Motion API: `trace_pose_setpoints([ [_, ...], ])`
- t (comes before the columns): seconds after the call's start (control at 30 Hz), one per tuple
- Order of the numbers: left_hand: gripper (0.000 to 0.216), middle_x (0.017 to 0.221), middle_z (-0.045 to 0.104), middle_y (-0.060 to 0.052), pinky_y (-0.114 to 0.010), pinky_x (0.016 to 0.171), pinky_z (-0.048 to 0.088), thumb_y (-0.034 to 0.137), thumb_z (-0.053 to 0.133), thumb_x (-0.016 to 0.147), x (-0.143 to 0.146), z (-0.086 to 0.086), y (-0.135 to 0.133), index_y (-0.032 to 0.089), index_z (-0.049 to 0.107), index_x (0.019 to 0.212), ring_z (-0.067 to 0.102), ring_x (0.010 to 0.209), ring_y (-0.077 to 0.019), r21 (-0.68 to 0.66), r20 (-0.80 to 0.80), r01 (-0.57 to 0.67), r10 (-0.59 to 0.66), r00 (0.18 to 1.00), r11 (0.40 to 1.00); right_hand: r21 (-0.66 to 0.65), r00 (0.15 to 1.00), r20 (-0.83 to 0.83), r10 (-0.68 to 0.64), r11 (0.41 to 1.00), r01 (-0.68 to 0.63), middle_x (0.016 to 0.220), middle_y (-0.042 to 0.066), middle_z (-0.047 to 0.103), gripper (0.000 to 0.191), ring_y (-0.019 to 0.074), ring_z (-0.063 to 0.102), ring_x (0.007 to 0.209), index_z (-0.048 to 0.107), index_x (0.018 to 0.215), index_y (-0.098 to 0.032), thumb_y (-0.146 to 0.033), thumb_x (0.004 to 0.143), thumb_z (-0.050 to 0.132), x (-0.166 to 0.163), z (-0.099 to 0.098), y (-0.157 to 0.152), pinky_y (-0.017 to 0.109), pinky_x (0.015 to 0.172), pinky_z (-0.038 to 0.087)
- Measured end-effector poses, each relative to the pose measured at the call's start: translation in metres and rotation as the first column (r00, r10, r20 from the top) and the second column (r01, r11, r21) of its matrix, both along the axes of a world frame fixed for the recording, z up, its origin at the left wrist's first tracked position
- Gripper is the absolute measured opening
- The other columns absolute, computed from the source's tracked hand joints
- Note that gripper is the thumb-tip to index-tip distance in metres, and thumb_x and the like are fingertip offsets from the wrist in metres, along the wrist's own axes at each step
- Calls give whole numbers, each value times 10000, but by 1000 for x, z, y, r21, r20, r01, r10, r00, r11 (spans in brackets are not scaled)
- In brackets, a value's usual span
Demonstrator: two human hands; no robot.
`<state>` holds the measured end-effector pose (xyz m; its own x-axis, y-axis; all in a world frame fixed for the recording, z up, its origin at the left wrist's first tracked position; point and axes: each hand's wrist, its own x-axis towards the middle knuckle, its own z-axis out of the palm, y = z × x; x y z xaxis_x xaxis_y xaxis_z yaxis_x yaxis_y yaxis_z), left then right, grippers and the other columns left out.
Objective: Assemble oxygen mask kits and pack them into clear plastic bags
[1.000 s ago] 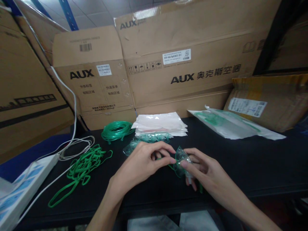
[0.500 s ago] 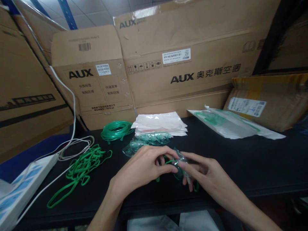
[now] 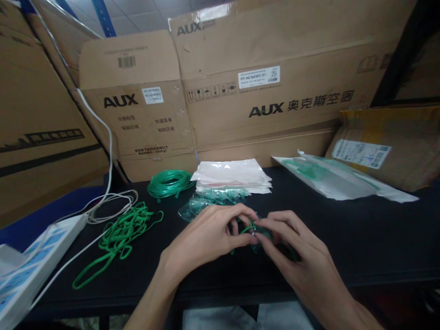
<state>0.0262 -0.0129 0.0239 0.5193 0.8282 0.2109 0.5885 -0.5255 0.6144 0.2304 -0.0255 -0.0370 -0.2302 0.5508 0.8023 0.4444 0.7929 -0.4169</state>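
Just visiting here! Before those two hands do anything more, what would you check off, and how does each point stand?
1. Left hand at the work: ok, fingertips beside the thin green strap.
2. Right hand placed: ok, fingertips at the clear green piece.
3. Strap joined to the piece: cannot tell, fingers hide it.
4. Other green straps untangled: not ok, they lie heaped.
5. White cable away from both hands: ok, off to the left.
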Motion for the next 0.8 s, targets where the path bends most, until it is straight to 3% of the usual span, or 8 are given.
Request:
trace_pose_setpoints([
  [0.33,233,845,676,76,-206,712,458,321,795,888,1,1,-3,264,665,1073,648,780,-116,63,-49,-5,9,999,998,-97,998,32,60,994,-57,890,31,641,207,143,679,777,627,933,-218,-49,986,522,-6,4,5,199,716,544],
  [0.63,209,934,704,63,-226,751,455,250,712,909,3,-1,-3,288,640,1102,638,815,-143,139,-136,-15,34,990,990,-86,984,168,-59,994,74,882,32,650,199,182,660,748,590,947,-238,-103,1020,463,3,-1,4,290,709,530],
  [0.8,225,887,678,73,-222,728,441,259,728,897,3,1,-3,296,635,1098,636,809,-142,151,-156,-33,56,986,988,-75,973,214,-89,991,107,875,21,645,187,188,648,736,577,945,-247,-113,1020,470,13,-2,5,301,699,514],
])
